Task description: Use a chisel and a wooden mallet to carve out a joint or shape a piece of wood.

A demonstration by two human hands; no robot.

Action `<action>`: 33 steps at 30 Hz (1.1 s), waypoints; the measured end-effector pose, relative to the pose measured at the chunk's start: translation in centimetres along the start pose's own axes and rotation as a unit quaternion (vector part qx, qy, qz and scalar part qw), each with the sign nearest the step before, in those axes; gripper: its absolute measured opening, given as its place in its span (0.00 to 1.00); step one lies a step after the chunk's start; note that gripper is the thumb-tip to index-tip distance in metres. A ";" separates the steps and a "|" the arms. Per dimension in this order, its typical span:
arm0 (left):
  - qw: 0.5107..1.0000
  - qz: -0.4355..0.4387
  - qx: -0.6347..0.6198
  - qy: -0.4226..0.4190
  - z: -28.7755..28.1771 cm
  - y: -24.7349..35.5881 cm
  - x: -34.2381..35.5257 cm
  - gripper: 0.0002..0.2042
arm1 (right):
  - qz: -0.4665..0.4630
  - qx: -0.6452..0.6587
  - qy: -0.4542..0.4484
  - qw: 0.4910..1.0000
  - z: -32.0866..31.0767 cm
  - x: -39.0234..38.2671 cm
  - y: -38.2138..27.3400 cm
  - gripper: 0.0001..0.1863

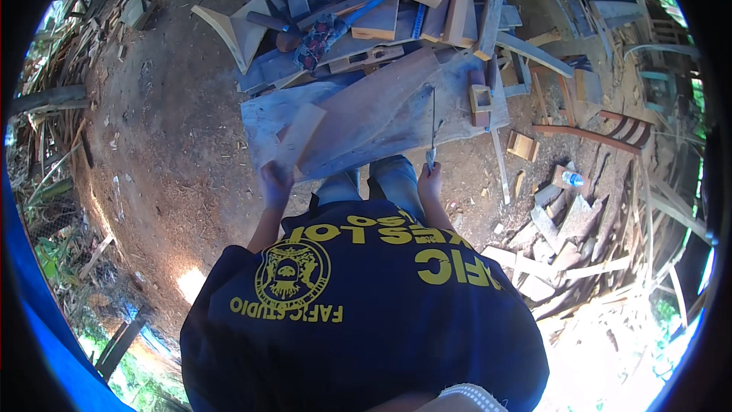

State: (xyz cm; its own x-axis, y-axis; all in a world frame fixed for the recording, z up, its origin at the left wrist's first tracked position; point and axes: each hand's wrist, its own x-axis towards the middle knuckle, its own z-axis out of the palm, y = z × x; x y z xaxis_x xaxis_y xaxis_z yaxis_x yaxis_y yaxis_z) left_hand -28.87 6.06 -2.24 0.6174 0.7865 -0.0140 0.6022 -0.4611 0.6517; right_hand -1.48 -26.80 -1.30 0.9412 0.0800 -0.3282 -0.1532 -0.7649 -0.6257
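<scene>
Two hands are seen apart in the head view: a thin-shafted tool is gripped by the right hand, while the pale board on the workbench is met by the left hand, grip unclear, so slippage could be caused by loose hold.

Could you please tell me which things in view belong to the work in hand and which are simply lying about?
Apparently in use:
- pale board, at the left hand
- thin-shafted tool, in the right hand
- worktop

Lying about:
- plastic bottle
- reddish-brown slatted frame
- box-like wooden piece
- scrap wood, lower right
</scene>
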 end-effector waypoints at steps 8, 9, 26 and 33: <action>0.982 0.152 -0.011 -0.112 6.1 10.1 5.8 0.31 | -0.006 0.026 0.031 0.999 -1.4 3.1 -2.7 0.19; 0.980 0.156 -0.009 -0.119 6.7 11.3 6.1 0.31 | -0.005 0.026 0.035 0.999 -1.6 3.3 -2.9 0.18; 0.921 -0.069 -0.132 -0.359 14.2 24.4 12.8 0.36 | 0.018 0.102 0.057 0.993 -2.4 8.0 -3.5 0.16; 0.921 -0.105 -0.121 -0.354 22.2 28.8 13.5 0.35 | 0.060 0.101 0.026 0.993 -1.7 12.4 -3.4 0.18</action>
State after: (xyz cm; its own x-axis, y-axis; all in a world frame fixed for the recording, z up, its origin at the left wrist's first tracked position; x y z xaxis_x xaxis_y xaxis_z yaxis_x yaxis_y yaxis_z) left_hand 8.06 -5.72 -0.51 0.7269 0.3437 -0.5946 0.6688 -0.1572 0.7267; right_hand 11.20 -24.31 -1.98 0.9259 -0.0424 -0.3753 -0.3181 -0.6232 -0.7144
